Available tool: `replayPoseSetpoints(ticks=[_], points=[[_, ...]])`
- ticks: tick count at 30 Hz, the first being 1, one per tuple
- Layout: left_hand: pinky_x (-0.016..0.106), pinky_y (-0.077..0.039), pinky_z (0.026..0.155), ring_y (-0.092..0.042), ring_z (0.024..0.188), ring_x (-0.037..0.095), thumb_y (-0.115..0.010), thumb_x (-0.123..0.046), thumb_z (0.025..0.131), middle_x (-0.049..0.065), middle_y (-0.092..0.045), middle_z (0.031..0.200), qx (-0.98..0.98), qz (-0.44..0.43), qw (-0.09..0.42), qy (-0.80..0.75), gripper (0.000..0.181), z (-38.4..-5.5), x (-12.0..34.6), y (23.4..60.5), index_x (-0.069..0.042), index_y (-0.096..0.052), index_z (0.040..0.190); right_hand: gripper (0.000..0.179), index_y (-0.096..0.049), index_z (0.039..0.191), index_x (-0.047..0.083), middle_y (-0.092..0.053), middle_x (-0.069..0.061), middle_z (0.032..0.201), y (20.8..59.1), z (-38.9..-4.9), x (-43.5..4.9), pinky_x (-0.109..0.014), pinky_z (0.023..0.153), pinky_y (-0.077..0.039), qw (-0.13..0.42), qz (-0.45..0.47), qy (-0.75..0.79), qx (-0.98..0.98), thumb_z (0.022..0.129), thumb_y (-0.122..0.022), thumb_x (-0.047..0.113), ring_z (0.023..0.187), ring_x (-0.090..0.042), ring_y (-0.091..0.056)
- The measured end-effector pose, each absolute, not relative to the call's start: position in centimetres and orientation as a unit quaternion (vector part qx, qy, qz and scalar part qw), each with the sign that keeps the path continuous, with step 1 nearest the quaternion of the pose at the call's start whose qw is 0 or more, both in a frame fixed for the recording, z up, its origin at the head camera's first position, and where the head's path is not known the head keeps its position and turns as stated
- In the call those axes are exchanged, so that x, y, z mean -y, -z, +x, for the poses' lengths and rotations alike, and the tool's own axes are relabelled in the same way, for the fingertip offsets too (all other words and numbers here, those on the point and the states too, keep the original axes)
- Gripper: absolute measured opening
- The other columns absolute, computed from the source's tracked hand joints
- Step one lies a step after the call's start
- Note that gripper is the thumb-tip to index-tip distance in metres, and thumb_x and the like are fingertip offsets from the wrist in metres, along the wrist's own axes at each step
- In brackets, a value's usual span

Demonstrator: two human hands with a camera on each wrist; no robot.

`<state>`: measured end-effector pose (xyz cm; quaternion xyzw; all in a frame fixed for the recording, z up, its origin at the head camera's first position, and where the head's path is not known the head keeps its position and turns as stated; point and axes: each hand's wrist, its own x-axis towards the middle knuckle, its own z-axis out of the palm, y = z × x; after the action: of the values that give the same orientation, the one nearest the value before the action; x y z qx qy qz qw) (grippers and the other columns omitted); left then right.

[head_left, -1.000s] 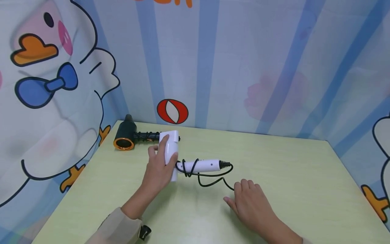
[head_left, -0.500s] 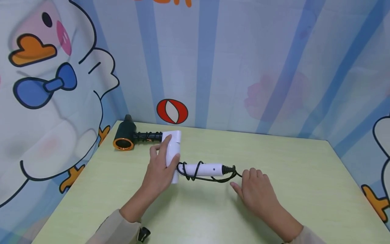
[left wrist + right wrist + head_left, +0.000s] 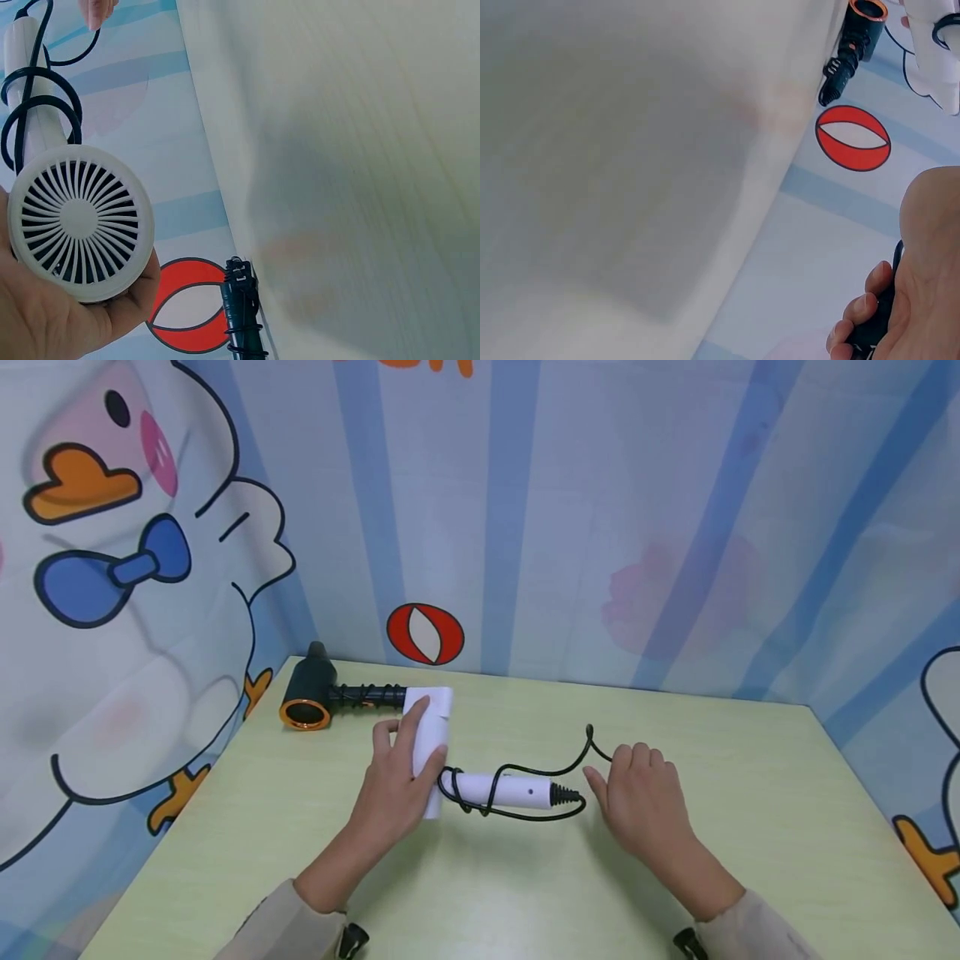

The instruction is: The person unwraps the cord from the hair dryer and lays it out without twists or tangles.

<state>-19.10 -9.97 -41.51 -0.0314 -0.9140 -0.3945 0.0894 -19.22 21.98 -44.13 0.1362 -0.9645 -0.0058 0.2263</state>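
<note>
My left hand grips a white hair dryer by its body, raised over the table. Its round slatted grille faces the left wrist camera. The dryer's handle points right, with a black cord looped round it. From the handle the cord rises in a small kink and runs into my right hand. In the right wrist view, curled fingers hold a black piece at the cord, mostly covered by the palm.
A black hair dryer with an orange ring lies at the table's back left, cord wound on its handle. The white dryer overlaps that handle's end in the head view. A printed cloth hangs behind the pale table.
My right hand has moved up and right, bringing the cord from below the dryer's handle to above it. My left hand and the white dryer have shifted slightly right and down.
</note>
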Motion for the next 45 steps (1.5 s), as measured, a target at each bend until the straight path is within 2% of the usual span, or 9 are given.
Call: replayPoseSetpoints(ticks=[21, 30, 33, 39, 45], points=[[0.047, -0.060, 0.072, -0.062, 0.097, 0.039, -0.057, -0.041, 0.102, 0.017, -0.029, 0.147, 0.926, -0.039, 0.079, 0.366, 0.068, -19.5, 9.8, 42.5, -0.038, -0.021, 0.160, 0.048, -0.034, 0.076, 0.004, -0.032, -0.009, 0.070, 41.0, -19.8, -21.3, -0.034, 0.056, -0.025, 0.264, 0.162, -0.011, 0.951, 0.100, -0.059, 0.037, 0.059, -0.025, -0.031], [0.045, -0.060, 0.071, -0.063, 0.095, 0.039, -0.056, -0.041, 0.102, 0.019, -0.030, 0.146, 0.928, -0.040, 0.083, 0.362, 0.068, -19.8, 9.9, 42.6, -0.037, -0.020, 0.160, 0.050, -0.036, 0.079, 0.004, -0.032, -0.008, 0.071, 40.2, -18.5, -20.8, -0.035, 0.058, -0.026, 0.267, 0.182, -0.028, 0.946, 0.106, -0.043, 0.045, 0.062, -0.025, -0.031], [0.045, -0.059, 0.070, -0.063, 0.093, 0.039, -0.055, -0.042, 0.103, 0.019, -0.030, 0.145, 0.928, -0.040, 0.084, 0.362, 0.067, -19.7, 10.0, 42.6, -0.036, -0.021, 0.160, 0.050, -0.037, 0.078, 0.004, -0.032, -0.008, 0.071, 40.1, -18.1, -20.7, -0.035, 0.058, -0.026, 0.271, 0.191, -0.029, 0.943, 0.106, -0.043, 0.045, 0.062, -0.025, -0.030], [0.044, -0.059, 0.069, -0.063, 0.092, 0.039, -0.055, -0.041, 0.103, 0.020, -0.031, 0.144, 0.926, -0.040, 0.082, 0.367, 0.067, -19.8, 10.1, 42.8, -0.035, -0.022, 0.160, 0.041, -0.036, 0.078, 0.007, -0.031, -0.006, 0.072, 40.1, -17.7, -20.7, -0.034, 0.059, -0.025, 0.271, 0.202, -0.048, 0.940, 0.104, -0.050, 0.035, 0.062, -0.024, -0.029], [0.043, -0.058, 0.068, -0.063, 0.091, 0.038, -0.055, -0.040, 0.103, 0.020, -0.031, 0.143, 0.926, -0.041, 0.083, 0.367, 0.066, -19.8, 10.1, 43.0, -0.034, -0.022, 0.160, 0.026, -0.043, 0.079, 0.008, -0.033, -0.004, 0.074, 40.1, -17.3, -21.0, -0.034, 0.062, -0.025, 0.273, 0.221, -0.089, 0.932, 0.102, -0.052, 0.018, 0.065, -0.021, -0.030]])
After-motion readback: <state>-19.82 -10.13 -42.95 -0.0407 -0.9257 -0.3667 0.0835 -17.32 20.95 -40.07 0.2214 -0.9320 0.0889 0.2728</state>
